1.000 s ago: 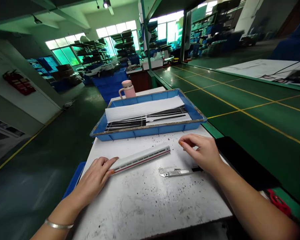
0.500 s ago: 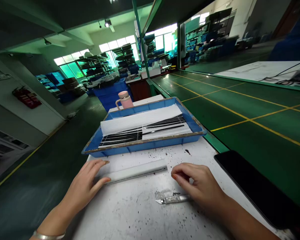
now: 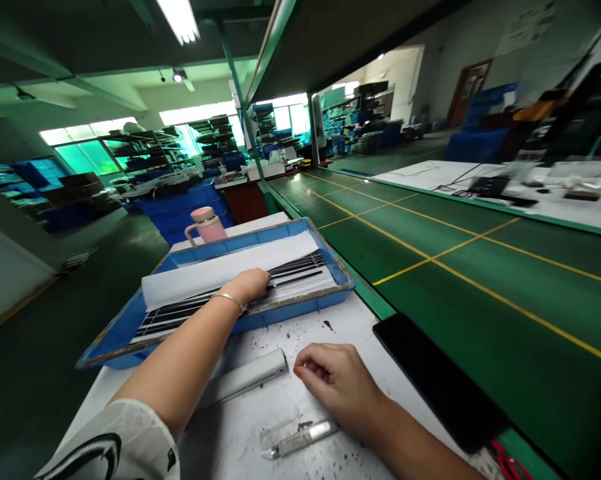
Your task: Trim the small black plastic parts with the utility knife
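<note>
Left hand (image 3: 247, 285): reaches out at 11 o'clock over the tray, palm down on the black strips (image 3: 195, 303) at the edge of the white sheet (image 3: 225, 270); fingers mostly out of sight, so pinch or not can't be told.
Right hand (image 3: 335, 388): at 12 o'clock, loosely curled above the bench, nothing visibly held; fingertips just beside the end of the white plastic bar (image 3: 243, 378).
Tray: blue plastic tray (image 3: 293, 315) at 11 o'clock, with sheet and strips inside.
Bench: white-topped workbench (image 3: 230, 453), speckled dark; utility knife (image 3: 300, 439) lies at 12 o'clock, just below the right hand, on a clear film scrap (image 3: 275, 437).
Nearby: pink mug (image 3: 205, 227) past the tray; black phone (image 3: 437, 380) at 2 o'clock.
Hidden: left forearm (image 3: 180, 360) and patterned sleeve (image 3: 110, 445) cover part of the bar and tray; strip count unclear; red item (image 3: 507, 469) cut off at the bottom edge, too little shows to name it.
</note>
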`<state>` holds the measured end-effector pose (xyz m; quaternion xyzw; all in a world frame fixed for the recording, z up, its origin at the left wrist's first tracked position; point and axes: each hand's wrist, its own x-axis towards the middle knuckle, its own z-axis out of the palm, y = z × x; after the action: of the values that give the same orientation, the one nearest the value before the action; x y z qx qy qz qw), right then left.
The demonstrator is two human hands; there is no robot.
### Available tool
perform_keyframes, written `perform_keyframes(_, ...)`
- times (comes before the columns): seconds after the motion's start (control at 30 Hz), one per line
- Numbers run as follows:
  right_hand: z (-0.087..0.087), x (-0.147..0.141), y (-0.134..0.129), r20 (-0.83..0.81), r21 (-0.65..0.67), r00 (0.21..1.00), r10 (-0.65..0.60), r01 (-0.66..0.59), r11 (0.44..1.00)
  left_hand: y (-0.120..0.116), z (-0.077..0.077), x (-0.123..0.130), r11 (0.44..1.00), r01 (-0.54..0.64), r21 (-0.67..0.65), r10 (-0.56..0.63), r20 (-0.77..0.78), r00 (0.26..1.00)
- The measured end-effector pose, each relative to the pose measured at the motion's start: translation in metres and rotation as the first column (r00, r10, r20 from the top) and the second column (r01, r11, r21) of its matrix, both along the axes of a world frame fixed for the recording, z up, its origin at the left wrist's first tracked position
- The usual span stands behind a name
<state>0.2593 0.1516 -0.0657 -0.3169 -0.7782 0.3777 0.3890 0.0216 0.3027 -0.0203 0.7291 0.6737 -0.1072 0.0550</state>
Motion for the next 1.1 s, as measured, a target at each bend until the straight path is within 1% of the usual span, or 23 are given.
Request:
perform_keyframes(0.07,0.0,-0.001,-0.001,-0.015,0.005,1.0,0.005,-0.005,1.0,0.005,-0.004,0.001,1.0,0.003,-0.017,-0.003,-0.011,1.0)
perform_keyframes(0.13,0.0,-0.001,-0.003,-0.029,0.006,1.0,0.01,-0.01,1.0,0.004,-0.002,0.002,1.0,-0.001,-0.006,0.001,-0.014,1.0)
perform_keyframes(0.2,0.0,0.0,-0.003,-0.042,0.002,0.999,0.01,-0.01,1.0,-0.001,0.006,0.002,0.999,-0.01,0.037,0.01,-0.001,1.0)
perform_keyframes(0.3,0.0,0.001,-0.002,-0.057,-0.006,0.998,0.006,-0.006,1.0,-0.02,0.03,0.004,0.987,-0.037,0.158,0.029,0.052,0.998)
perform_keyframes(0.37,0.0,0.002,0.0,-0.067,-0.015,0.998,0.004,-0.005,1.0,-0.043,0.049,0.004,0.961,-0.067,0.268,0.036,0.118,0.992)
perform_keyframes(0.43,0.0,0.003,0.001,-0.072,-0.029,0.997,0.004,-0.006,1.0,-0.077,0.064,0.006,0.927,-0.103,0.36,0.028,0.207,0.978)
perform_keyframes(0.5,0.0,0.003,0.002,-0.068,-0.048,0.998,0.013,-0.016,0.999,-0.118,0.072,0.009,0.917,-0.12,0.381,-0.005,0.311,0.95)
perform_keyframes(0.53,-0.001,0.003,0.003,-0.061,-0.057,0.998,0.024,-0.027,0.998,-0.141,0.071,0.012,0.92,-0.137,0.366,-0.02,0.395,0.919)
perform_keyframes(0.57,-0.002,0.003,0.003,-0.05,-0.064,0.998,0.038,-0.041,0.997,-0.163,0.068,0.015,0.941,-0.192,0.278,-0.023,0.62,0.784)
perform_keyframes(0.6,-0.003,0.003,0.004,-0.034,-0.068,0.998,0.056,-0.058,0.996,-0.184,0.062,0.018,0.961,-0.231,0.152,0.022,0.79,0.613)
perform_keyframes(0.63,-0.005,0.002,0.004,-0.013,-0.068,0.997,0.077,-0.078,0.995,-0.203,0.054,0.02,0.968,-0.25,0.034,0.086,0.886,0.456)
perform_keyframes(0.67,-0.006,0.001,0.005,0.011,-0.066,0.995,0.1,-0.099,0.993,-0.22,0.044,0.023,0.966,-0.251,-0.062,0.144,0.936,0.321)
perform_keyframes(0.7,-0.008,0.0,0.005,0.039,-0.062,0.992,0.124,-0.122,0.991,-0.234,0.034,0.024,0.958,-0.252,-0.137,0.192,0.959,0.21)
perform_keyframes(0.73,-0.01,-0.001,0.005,0.067,-0.058,0.987,0.147,-0.143,0.988,-0.245,0.023,0.024,0.948,-0.265,-0.178,0.214,0.97,0.116)
perform_keyframes(0.77,-0.011,-0.002,0.005,0.093,-0.054,0.982,0.167,-0.163,0.985,-0.253,0.014,0.023,0.939,-0.28,-0.2,0.219,0.975,0.038)
perform_keyframes(0.83,-0.013,-0.003,0.005,0.136,-0.052,0.972,0.193,-0.187,0.981,-0.263,-0.002,0.017,0.928,-0.308,-0.212,0.211,0.977,-0.038)
perform_keyframes(0.9,-0.014,-0.004,0.005,0.157,-0.058,0.966,0.203,-0.196,0.979,-0.267,-0.011,0.009,0.926,-0.307,-0.219,0.206,0.976,-0.076)
perform_keyframes(1.0,-0.013,-0.005,0.004,0.144,-0.081,0.965,0.218,-0.208,0.975,-0.267,-0.018,0.001,0.932,-0.284,-0.223,0.195,0.973,-0.125)
perform_keyframes(1.1,-0.01,-0.006,0.002,0.073,-0.115,0.969,0.238,-0.229,0.967,-0.263,-0.024,0.003,0.942,-0.239,-0.237,0.206,0.967,-0.148)
